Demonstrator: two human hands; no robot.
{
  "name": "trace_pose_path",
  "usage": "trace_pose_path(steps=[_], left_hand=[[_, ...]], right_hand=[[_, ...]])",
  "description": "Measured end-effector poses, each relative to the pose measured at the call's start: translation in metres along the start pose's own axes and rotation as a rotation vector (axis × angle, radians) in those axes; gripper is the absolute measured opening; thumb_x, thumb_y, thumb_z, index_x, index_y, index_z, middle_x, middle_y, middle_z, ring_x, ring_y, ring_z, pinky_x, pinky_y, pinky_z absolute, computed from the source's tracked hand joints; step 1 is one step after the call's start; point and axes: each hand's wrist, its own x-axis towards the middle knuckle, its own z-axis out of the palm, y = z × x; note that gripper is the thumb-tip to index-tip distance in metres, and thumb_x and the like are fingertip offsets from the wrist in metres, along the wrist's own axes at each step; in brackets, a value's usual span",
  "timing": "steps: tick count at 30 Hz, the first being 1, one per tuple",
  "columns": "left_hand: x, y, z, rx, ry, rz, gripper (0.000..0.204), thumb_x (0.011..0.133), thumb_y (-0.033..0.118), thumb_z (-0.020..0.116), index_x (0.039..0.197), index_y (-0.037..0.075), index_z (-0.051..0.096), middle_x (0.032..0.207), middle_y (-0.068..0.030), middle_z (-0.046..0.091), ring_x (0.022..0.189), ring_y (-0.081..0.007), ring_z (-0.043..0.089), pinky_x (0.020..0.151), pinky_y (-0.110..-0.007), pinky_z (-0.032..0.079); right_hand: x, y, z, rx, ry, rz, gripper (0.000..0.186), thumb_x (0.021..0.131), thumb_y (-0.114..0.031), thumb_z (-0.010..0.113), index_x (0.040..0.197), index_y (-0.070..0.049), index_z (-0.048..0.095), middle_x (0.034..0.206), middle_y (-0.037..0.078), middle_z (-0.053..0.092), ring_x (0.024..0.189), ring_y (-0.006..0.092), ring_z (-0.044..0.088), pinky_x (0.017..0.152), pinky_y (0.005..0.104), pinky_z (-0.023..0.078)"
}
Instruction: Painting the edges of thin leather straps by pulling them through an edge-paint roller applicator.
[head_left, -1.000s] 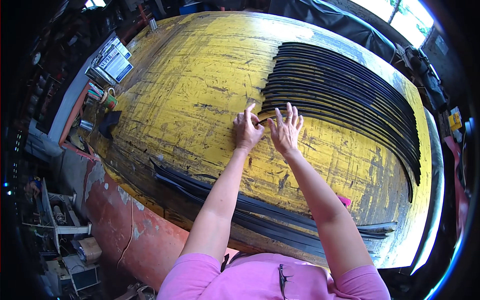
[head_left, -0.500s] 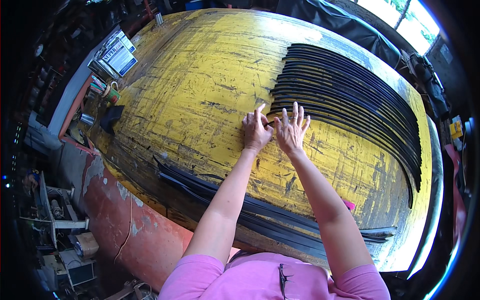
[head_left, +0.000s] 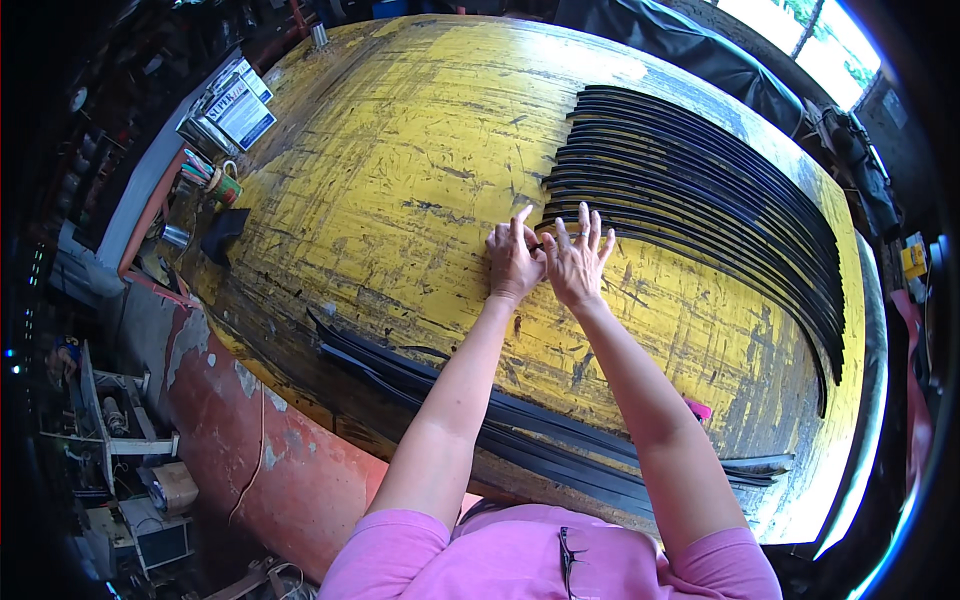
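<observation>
Near the middle of the yellow table, my left hand (head_left: 513,264) pinches the end of a black strip (head_left: 538,248) between thumb and bent fingers. Close beside it on the right is my right hand (head_left: 576,265), palm down, its fingers spread and stretched forward. Its thumb side touches or nearly touches the same end; the exact contact is hidden. From beneath my right hand the strip seems to run on to the right, along the near edge of a row of thin black strips (head_left: 690,170). Those lie side by side, curving toward the table's right end.
More flat black strips (head_left: 560,450) lie along the near edge of the yellow table (head_left: 400,180), under my forearms. A pink object (head_left: 698,409) sits by my right forearm. At the left edge stand a rectangular tin (head_left: 238,115), a cup of tools (head_left: 225,185) and a dark scrap (head_left: 222,235).
My right hand has shifted slightly left, closer to my left hand, over the strip's end. My left hand stays in nearly the same place, still pinching.
</observation>
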Motion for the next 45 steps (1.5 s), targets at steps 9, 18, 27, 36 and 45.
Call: trace_pose_path(steps=[9,18,27,36,45], left_hand=[[0.0,0.005,-0.005,-0.02,-0.005,-0.017,0.061,0.071,0.01,0.062,0.128,0.009,0.039,0.078,0.0,0.055,0.086,-0.0207,0.05,0.087,-0.039,0.036],[0.0,0.002,-0.003,-0.093,0.031,-0.062,0.068,0.072,0.005,0.062,0.133,0.009,0.032,0.087,-0.0004,0.057,0.091,-0.021,0.05,0.089,-0.04,0.036],[-0.001,0.003,-0.003,-0.071,0.027,-0.039,0.068,0.074,0.005,0.062,0.134,0.011,0.032,0.087,0.0001,0.057,0.09,-0.0204,0.051,0.088,-0.039,0.036],[0.001,0.001,0.001,0.026,0.053,-0.009,0.064,0.075,0.006,0.062,0.133,0.011,0.034,0.086,0.0017,0.058,0.088,-0.0187,0.052,0.085,-0.037,0.039],[0.0,0.0,0.004,0.079,0.069,0.015,0.064,0.075,0.006,0.059,0.133,0.015,0.033,0.087,0.0041,0.057,0.089,-0.0181,0.053,0.084,-0.038,0.04]], right_hand=[[-0.008,0.005,-0.012,0.155,0.147,0.004,0.037,0.093,-0.035,0.04,0.113,-0.009,0.056,0.131,0.015,0.037,0.127,0.0285,0.029,0.105,0.0519,0.009],[-0.015,0.021,-0.01,0.471,0.049,-0.304,0.029,0.075,0.001,0.054,0.103,-0.003,0.048,0.107,0.017,0.053,0.102,0.0369,0.048,0.09,0.043,0.038],[-0.011,0.023,-0.003,0.448,0.015,-0.343,0.026,0.079,-0.004,0.053,0.104,-0.002,0.047,0.112,0.018,0.051,0.112,0.0359,0.044,0.097,0.0434,0.034],[-0.014,0.043,-0.008,0.381,0.074,-0.232,0.029,0.082,-0.014,0.057,0.106,-0.001,0.046,0.11,0.02,0.05,0.111,0.0367,0.044,0.098,0.0433,0.033],[-0.024,0.127,-0.055,0.256,-0.109,-0.149,0.033,0.088,-0.027,0.051,0.108,0.0,0.045,0.106,0.02,0.05,0.105,0.0339,0.047,0.094,0.041,0.035]])
